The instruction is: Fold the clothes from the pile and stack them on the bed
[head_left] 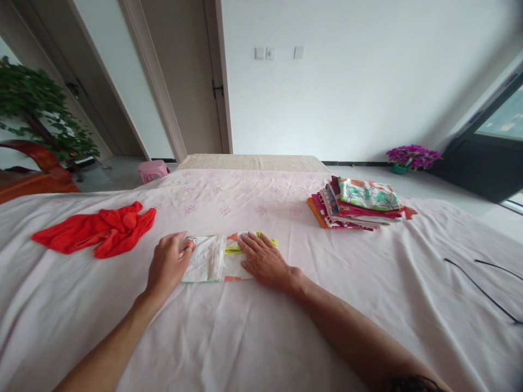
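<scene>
A folded white cloth (210, 258) with orange, green and yellow print lies lengthwise on the pale pink sheet in front of me. At its left end, my left hand (168, 262) has its fingers and thumb bent round the edge, which turns up a little between them. My right hand (265, 260) rests flat on the right part of the cloth, fingers stretched out, hiding some of it. To the left lies a crumpled red garment (98, 228). A stack of folded fabric pieces (359, 204) stands to the right, topped by a white one with green and orange print.
The pink sheet (261, 337) covers the wide surface and has wrinkles. Two thin black strips (482, 289) lie at the right edge. Beyond are a pink stool (153, 170), a wooden armchair (36, 163), a leafy plant (36, 103) and purple flowers (413, 155) near the wall.
</scene>
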A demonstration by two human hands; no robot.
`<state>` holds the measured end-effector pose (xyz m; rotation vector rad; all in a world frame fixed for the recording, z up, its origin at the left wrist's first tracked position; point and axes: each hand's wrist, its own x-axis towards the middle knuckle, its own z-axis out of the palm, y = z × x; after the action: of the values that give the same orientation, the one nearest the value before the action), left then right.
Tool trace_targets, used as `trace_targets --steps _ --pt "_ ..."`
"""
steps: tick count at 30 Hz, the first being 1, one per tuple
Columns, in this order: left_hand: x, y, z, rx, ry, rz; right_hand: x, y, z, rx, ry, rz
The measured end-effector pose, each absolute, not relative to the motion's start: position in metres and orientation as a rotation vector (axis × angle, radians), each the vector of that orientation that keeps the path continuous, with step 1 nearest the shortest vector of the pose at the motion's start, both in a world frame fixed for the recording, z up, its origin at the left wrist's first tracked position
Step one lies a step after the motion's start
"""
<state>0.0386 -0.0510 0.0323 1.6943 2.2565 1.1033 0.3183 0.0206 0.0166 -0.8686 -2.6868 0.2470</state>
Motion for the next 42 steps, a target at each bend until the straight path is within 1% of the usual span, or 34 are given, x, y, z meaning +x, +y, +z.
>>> trace_targets --steps 3,7,9,11,13,17,20,23,25,29,31,36,39,42 --pt "0.069 -0.053 0.041 1.902 2.217 0.991 0.316 0.019 0.014 -0.895 -2.696 0.158" --pt "0.111 -0.044 0.045 2.061 2.231 0.656 0.317 0.018 0.013 -0.903 -2.692 0.132" --pt "0.119 -0.037 0.042 2.066 2.286 0.506 0.317 0.018 0.013 -0.904 -2.698 0.137" --pt "0.115 -0.032 0.038 2.025 2.292 0.456 0.318 0.018 0.012 -0.901 -2.696 0.145" --pt "0.103 -0.028 0.035 1.937 2.227 0.534 0.318 0.019 0.011 -0.895 -2.690 0.148" --pt "0.068 -0.025 0.035 1.427 1.983 0.818 0.318 0.020 0.011 -0.885 -2.680 0.157" --pt "0.047 -0.026 0.037 1.224 1.896 0.860 0.318 0.019 0.011 -0.884 -2.670 0.167" --pt "0.044 -0.027 0.038 1.291 1.933 0.811 0.317 0.019 0.012 -0.890 -2.668 0.169" --pt "0.055 -0.026 0.038 1.435 1.987 0.766 0.317 0.019 0.012 -0.897 -2.669 0.171" --pt "0.091 -0.027 0.037 1.780 2.276 0.552 0.317 0.019 0.011 -0.896 -2.664 0.177" --pt "0.102 -0.027 0.035 1.861 2.373 0.461 0.318 0.019 0.011 -0.891 -2.661 0.176" --pt "0.090 -0.024 0.035 1.713 2.131 0.733 0.318 0.019 0.012 -0.891 -2.663 0.175" --pt "0.065 -0.024 0.041 1.627 2.038 0.764 0.318 0.018 0.013 -0.893 -2.659 0.180" --pt "0.026 -0.030 0.050 1.265 1.845 0.967 0.318 0.018 0.013 -0.889 -2.655 0.182"
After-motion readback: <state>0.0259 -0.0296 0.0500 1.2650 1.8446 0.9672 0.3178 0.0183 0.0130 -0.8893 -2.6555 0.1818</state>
